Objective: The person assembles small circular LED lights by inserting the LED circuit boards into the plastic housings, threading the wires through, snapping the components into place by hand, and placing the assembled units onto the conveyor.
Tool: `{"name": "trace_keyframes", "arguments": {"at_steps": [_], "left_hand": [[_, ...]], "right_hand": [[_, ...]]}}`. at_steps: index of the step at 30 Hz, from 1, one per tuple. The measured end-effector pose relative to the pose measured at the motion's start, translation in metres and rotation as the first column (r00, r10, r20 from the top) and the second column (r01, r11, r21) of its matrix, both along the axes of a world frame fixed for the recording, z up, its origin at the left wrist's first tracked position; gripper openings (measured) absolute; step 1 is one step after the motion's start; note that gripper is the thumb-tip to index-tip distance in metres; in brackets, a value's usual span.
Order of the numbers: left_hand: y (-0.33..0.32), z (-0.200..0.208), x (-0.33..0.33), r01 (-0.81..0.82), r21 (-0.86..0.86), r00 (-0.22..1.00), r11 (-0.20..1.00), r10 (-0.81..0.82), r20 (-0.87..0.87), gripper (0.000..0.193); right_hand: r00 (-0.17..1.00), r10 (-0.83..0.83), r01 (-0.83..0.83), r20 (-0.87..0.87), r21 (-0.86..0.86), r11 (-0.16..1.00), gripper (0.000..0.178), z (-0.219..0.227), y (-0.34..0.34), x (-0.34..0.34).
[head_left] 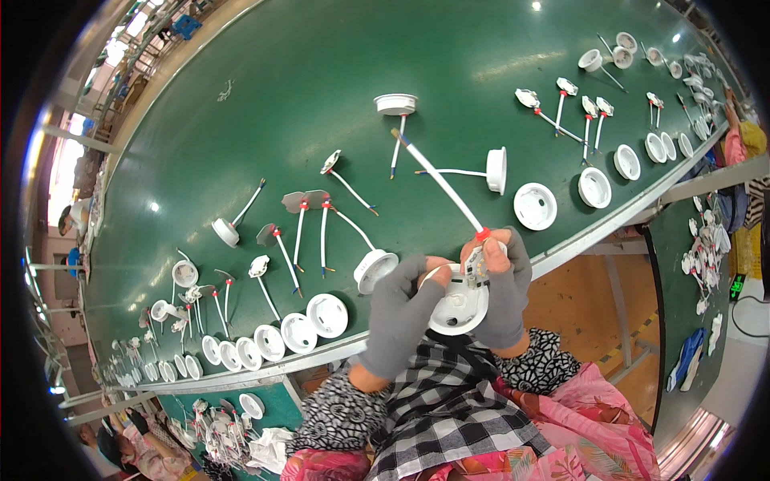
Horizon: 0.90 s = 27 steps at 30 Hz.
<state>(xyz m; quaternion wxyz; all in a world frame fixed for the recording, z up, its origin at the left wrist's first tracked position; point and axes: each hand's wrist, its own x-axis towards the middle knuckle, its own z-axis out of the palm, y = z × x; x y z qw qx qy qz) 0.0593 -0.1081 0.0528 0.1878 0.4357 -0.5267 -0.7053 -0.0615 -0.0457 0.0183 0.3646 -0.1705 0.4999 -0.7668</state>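
Observation:
My left hand (pixel 405 309), in a grey fingerless glove, grips a round white plastic housing (pixel 459 311) by its left rim. In my right hand (pixel 505 276), gloved the same way, is a small white terminal insert (pixel 475 268), pinched between thumb and fingers at the housing's upper edge. From the insert a white cable (pixel 439 180) with a red collar sticks out up and to the left over the green surface, its wire ends bare. Whether the insert touches the housing inside, I cannot tell.
Along the near metal edge (pixel 321 353) of the green work surface (pixel 273 88) stand white cups (pixel 326 315) in a row. Inserts with cables (pixel 302 208) and wired housings (pixel 395 104) lie farther in. A parts pile (pixel 224 437) is at lower left; other people sit at both sides.

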Motion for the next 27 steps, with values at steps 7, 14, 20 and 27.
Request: {"name": "trace_keyframes", "arguments": {"at_steps": [7, 14, 20, 27], "left_hand": [[0.042, -0.004, 0.014, -0.153, -0.120, 0.988, 0.981, 0.149, -0.039, 0.060], [0.045, -0.034, 0.044, -0.201, 0.096, 0.854, 0.975, 0.222, -0.470, 0.091], [0.007, -0.034, 0.111, 0.024, 0.276, 0.838, 0.961, 0.131, -0.529, 0.116], [0.002, -0.033, 0.145, 0.185, 0.260, 0.864, 0.948, -0.031, -0.502, 0.107]], "right_hand": [[0.982, -0.153, 0.144, 0.112, 0.083, 0.986, 0.018, 0.014, -0.017, 0.036], [0.993, -0.114, 0.112, 0.034, 0.046, 0.993, 0.016, 0.019, -0.018, 0.050], [0.807, 0.590, -0.588, -0.018, -0.102, 0.802, 0.018, 0.048, 0.011, -0.043], [0.409, 0.912, -0.833, -0.035, 0.394, 0.388, 0.016, 0.105, 0.005, -0.053]]}}
